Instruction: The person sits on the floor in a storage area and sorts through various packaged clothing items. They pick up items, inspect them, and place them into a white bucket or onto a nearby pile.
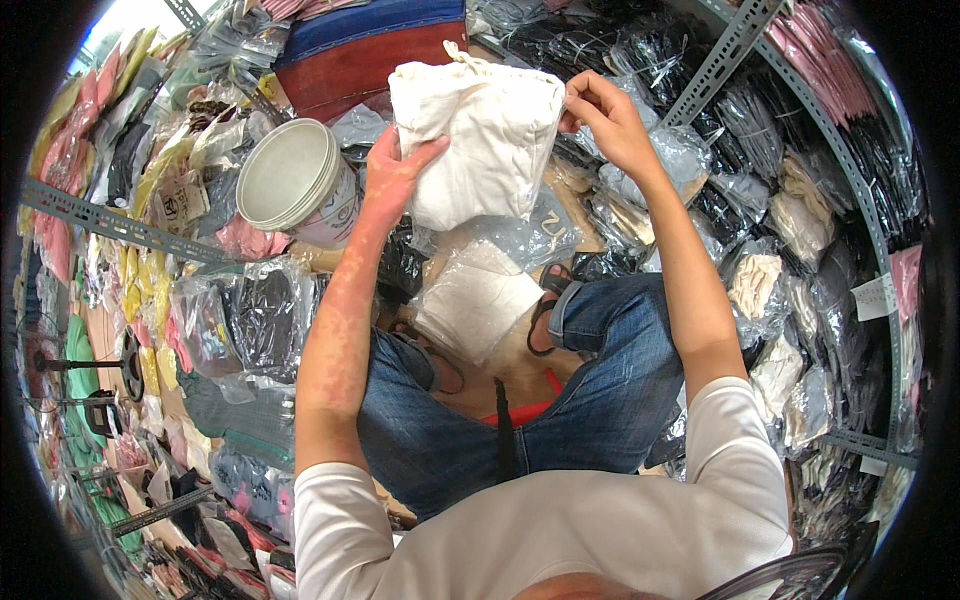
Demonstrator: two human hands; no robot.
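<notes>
A folded white cloth garment (480, 140) with a cord at its top edge is held up in front of me. My left hand (393, 180) grips its left side, with the thumb lying over the front and the other fingers partly hidden. At the upper right corner, my right hand (607, 122) pinches the cloth's edge between thumb and fingers. Below the garment, a clear plastic bag with white contents (478, 300) lies on the floor between my feet. Another clear bag (545, 232) lies just behind it, partly covered by the garment.
A white round bucket (290, 180) stands left of my left hand. Behind the garment is a red and blue padded block (370, 60). Metal shelf posts (725, 60) and rails (120, 220) flank me, with bagged clothes piled on both sides. I sit on something red, knees apart.
</notes>
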